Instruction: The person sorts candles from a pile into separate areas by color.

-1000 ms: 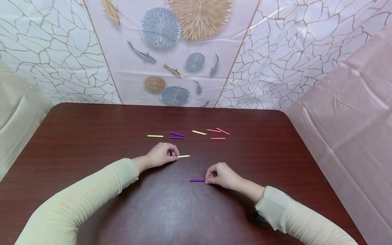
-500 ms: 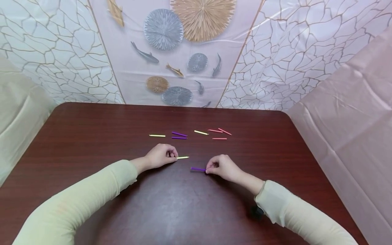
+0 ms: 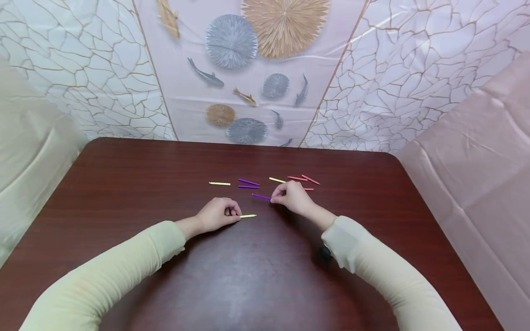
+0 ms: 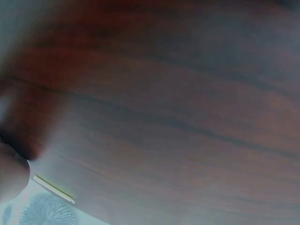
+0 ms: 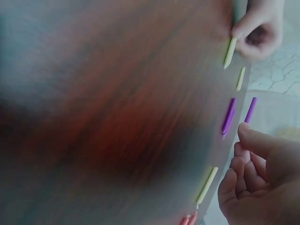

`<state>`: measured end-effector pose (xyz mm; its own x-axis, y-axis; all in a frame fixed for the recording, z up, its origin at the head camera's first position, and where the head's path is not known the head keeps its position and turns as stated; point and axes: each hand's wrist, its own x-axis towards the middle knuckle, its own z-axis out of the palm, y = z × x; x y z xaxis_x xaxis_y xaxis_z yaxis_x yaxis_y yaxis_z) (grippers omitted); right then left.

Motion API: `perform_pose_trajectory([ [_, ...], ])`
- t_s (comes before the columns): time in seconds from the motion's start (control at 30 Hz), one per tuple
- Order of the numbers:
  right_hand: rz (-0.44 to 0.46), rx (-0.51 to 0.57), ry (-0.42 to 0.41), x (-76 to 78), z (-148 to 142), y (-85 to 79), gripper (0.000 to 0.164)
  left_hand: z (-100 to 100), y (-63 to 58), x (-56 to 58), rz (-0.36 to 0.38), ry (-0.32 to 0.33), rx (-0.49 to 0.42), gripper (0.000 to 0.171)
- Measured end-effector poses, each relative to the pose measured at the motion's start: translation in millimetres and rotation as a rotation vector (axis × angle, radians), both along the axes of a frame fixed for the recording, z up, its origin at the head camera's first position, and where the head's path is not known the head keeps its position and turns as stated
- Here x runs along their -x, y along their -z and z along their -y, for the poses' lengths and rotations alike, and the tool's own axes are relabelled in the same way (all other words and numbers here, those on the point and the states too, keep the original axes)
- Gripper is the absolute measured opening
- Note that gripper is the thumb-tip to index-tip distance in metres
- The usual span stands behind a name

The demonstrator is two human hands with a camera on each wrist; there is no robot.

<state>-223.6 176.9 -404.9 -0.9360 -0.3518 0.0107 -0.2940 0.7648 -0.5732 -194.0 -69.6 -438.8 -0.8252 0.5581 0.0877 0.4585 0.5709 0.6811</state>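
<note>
In the head view my left hand (image 3: 217, 215) pinches one end of a thin yellow candle (image 3: 248, 216), which lies low over the table and points right. My right hand (image 3: 295, 198) pinches the right end of a purple candle (image 3: 262, 196) between thumb and fingertips. That candle is just nearer to me than two purple candles (image 3: 249, 187) lying side by side. In the right wrist view the held purple candle (image 5: 251, 109) sticks out past the thumb. The left wrist view catches a fingertip (image 4: 13, 173) beside the yellow candle (image 4: 54, 189).
On the dark red-brown table (image 3: 145, 174), another yellow candle (image 3: 219, 184) lies left of the purple pair. To the right are a yellow candle (image 3: 277, 179) and several red candles (image 3: 310, 179), one partly behind my right hand. A patterned cloth (image 3: 186, 110) hangs behind the far edge.
My right hand has carried the purple candle away from me, up beside the purple pair. The left hand stays nearly in place with its yellow candle, and the head view has shifted slightly.
</note>
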Motion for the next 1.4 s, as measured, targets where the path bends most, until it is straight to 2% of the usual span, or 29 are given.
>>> perform_pose_trajectory([
  [0.17,0.007,-0.019,0.027,14.7,10.7,4.1,0.009,0.0,1.6,-0.3,-0.019,0.007,-0.002,0.004],
  [0.47,0.028,-0.068,0.046,27.7,28.0,9.4,0.010,-0.2,0.3,1.1,-0.020,0.015,-0.006,0.004],
  [0.97,0.052,-0.037,0.075,32.2,31.4,16.3,0.010,0.0,3.9,1.9,-0.023,0.003,-0.007,0.005],
  [1.1,0.047,-0.007,0.078,32.2,26.4,13.8,0.015,-1.1,4.8,2.2,-0.021,0.003,-0.010,0.005],
  [1.23,-0.002,0.023,0.133,35.3,15.4,7.2,0.018,-1.6,4.1,3.1,-0.020,0.000,-0.013,0.005],
  [1.4,-0.028,0.049,0.251,37.8,0.3,-0.4,0.018,-1.4,3.3,2.6,-0.016,-0.006,-0.008,0.006],
])
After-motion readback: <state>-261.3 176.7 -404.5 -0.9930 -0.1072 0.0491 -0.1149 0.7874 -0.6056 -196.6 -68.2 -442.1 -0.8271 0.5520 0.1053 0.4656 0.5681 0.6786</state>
